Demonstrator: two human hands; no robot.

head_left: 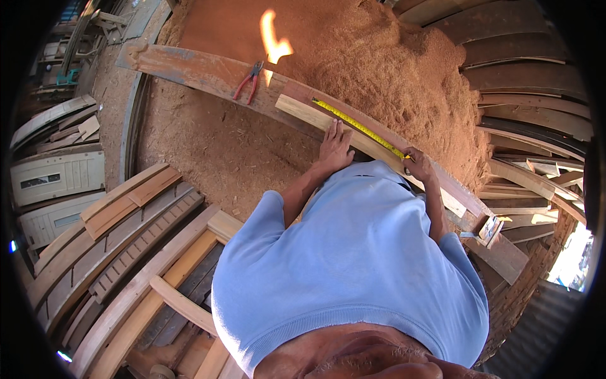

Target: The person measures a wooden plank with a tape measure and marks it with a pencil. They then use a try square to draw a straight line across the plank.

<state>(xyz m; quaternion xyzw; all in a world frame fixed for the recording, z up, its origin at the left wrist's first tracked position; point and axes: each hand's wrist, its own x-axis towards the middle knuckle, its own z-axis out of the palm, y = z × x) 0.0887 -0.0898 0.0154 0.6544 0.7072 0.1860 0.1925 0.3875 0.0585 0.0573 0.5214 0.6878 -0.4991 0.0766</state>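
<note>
A pale wooden strip [297,108] lies lengthwise on a long, worn plank [208,72] in front of me. Along the strip runs the extended yellow blade of a tape measure [360,128]. My right hand [416,166] is closed round the tape's near right end, and the fingers mostly hide its case. Further left, my left hand [336,148] rests at the strip's near edge, its fingers stretched out on the wood and apart from the tape. Red-handled pliers [248,83] lie on the plank left of the strip.
A small block-like tool with metal parts [489,230] sits near the plank's right end. Sawdust [404,82] is heaped beyond the plank. Boards are stacked at the right [524,76], and wooden frames [151,271] lie at the lower left. Pale panels [60,178] stand behind them.
</note>
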